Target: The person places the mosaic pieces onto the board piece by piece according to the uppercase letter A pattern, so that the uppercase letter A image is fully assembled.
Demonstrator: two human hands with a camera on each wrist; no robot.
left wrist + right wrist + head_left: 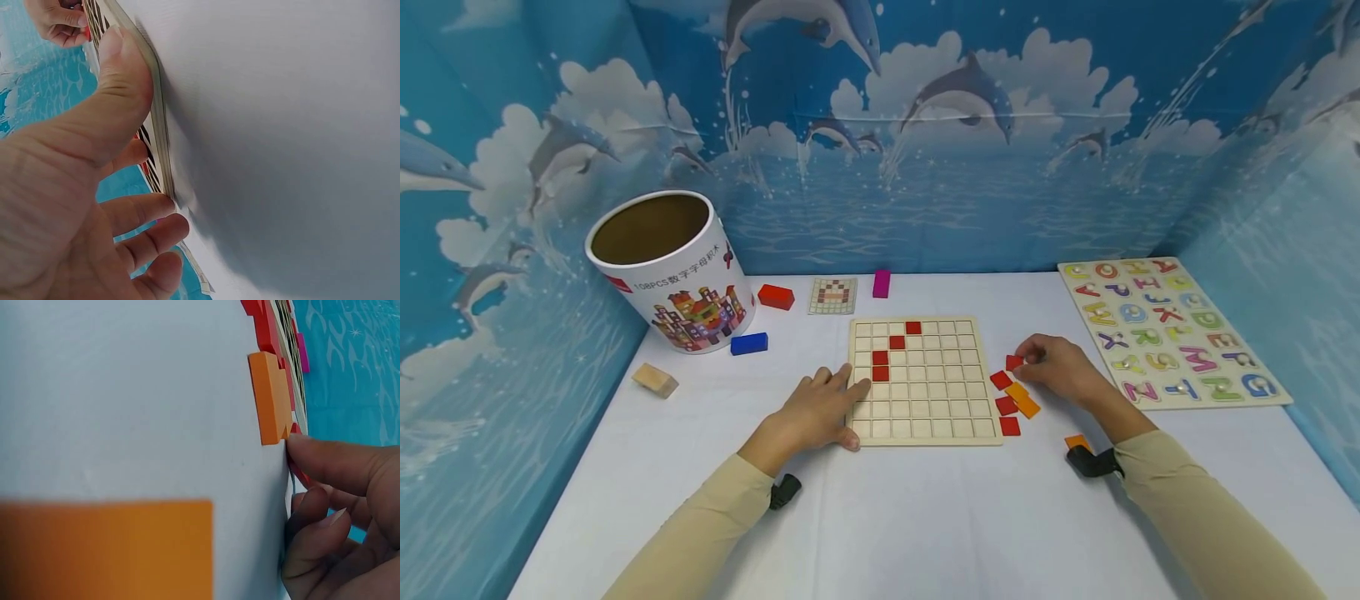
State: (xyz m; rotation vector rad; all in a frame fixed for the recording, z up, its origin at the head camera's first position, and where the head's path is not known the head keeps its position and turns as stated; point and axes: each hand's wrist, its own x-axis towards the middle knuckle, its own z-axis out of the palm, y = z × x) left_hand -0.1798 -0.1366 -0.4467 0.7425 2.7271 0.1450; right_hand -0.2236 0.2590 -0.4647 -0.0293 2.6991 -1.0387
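Nearest to us, our left hand lies flat with its fingers straight, pressing on the left edge of the wooden grid board; the thumb runs along the board's near corner and holds nothing. Our right hand sits just right of the board, its fingers curled round a small red tile that it pinches at the fingertips. Just below those fingertips lie loose tiles on the white table: more red tiles and an orange pair, touching one another. Another orange tile lies close by our right wrist. On the board, beyond our left fingers, a few red squares fill cells. Farther off, past our left hand, stand a blue block, a wooden block and a printed tub. Beyond our right hand lies the alphabet puzzle.
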